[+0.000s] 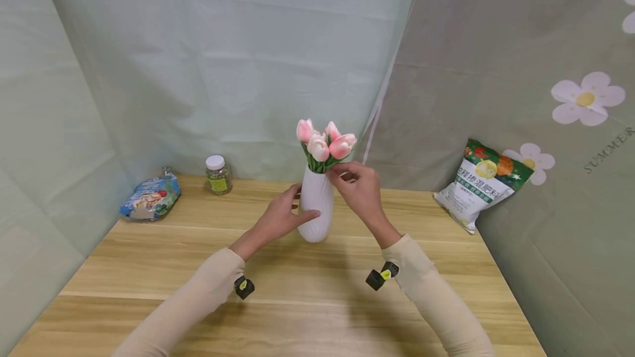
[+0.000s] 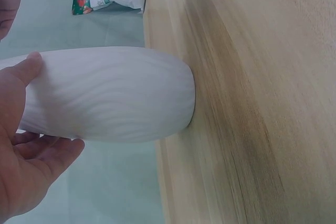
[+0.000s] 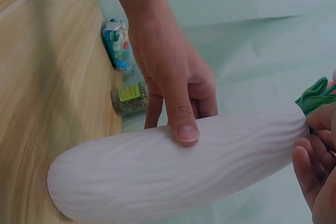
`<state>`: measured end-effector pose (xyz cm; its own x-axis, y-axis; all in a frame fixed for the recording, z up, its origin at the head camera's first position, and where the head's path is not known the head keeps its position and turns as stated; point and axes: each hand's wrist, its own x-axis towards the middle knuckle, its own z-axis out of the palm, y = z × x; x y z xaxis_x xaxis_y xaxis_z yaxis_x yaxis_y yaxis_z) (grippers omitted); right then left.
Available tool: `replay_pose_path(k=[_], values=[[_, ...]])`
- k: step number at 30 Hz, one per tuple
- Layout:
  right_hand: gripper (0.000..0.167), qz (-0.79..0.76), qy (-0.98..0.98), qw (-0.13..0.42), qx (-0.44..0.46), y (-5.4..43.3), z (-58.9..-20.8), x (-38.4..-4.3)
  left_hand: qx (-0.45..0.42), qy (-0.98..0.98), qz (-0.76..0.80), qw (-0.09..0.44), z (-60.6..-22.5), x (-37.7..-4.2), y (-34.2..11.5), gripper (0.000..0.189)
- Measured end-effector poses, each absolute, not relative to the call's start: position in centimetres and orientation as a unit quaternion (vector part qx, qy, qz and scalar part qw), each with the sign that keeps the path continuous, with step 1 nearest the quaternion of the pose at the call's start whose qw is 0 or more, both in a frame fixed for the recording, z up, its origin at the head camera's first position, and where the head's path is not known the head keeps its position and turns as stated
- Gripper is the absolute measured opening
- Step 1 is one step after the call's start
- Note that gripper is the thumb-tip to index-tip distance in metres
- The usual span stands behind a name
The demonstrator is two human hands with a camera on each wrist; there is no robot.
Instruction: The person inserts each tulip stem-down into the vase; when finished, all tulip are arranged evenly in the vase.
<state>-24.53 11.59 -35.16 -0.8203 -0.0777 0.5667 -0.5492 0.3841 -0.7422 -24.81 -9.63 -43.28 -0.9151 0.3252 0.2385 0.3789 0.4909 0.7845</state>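
A white ribbed vase [image 1: 316,208] stands upright on the table, with several pink-and-white tulips [image 1: 318,146] in its mouth. My left hand [image 1: 278,215] holds the vase from the left, thumb across its front and fingers behind. In the left wrist view, that thumb and the fingertips press the vase [image 2: 115,93] from opposite sides. At the rim, my right hand [image 1: 361,190] pinches with thumb and forefinger low among the tulips' green leaves [image 3: 315,95]. The exact bit of stem or leaf between its fingertips is hidden.
At the back left stand a blue printed bag [image 1: 151,198] and a white-lidded jar [image 1: 218,175] of small grains. A green-and-white fertilizer bag [image 1: 478,186] leans against the cloth at the back right. Fabric walls [image 1: 248,70] border the wooden table [image 1: 307,313].
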Motion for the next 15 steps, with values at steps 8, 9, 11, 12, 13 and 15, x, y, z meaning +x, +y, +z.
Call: replay_pose_path(k=[8, 9, 11, 12, 13, 15], values=[[0.016, 0.549, -0.787, 0.206, 0.193, 12.4, -35.3, -24.0, -0.204, -0.862, -0.463, 0.024, -43.2, -24.8, -9.7, 0.084], [0.017, 0.55, -0.786, 0.205, 0.192, 12.6, -35.4, -23.9, -0.203, -0.863, -0.462, 0.024, -43.2, -24.8, -9.7, 0.084], [0.019, 0.553, -0.785, 0.202, 0.193, 13.1, -35.6, -23.8, -0.202, -0.863, -0.462, 0.023, -43.2, -24.8, -9.8, 0.085], [0.02, 0.553, -0.786, 0.201, 0.192, 13.3, -35.7, -23.7, -0.202, -0.863, -0.463, 0.023, -43.2, -24.7, -9.8, 0.085], [0.021, 0.553, -0.786, 0.199, 0.19, 13.6, -35.8, -23.5, -0.203, -0.862, -0.463, 0.023, -43.2, -24.7, -9.8, 0.085], [0.024, 0.557, -0.785, 0.195, 0.186, 14.3, -36.1, -23.3, -0.203, -0.861, -0.465, 0.022, -43.2, -24.7, -9.8, 0.085]])
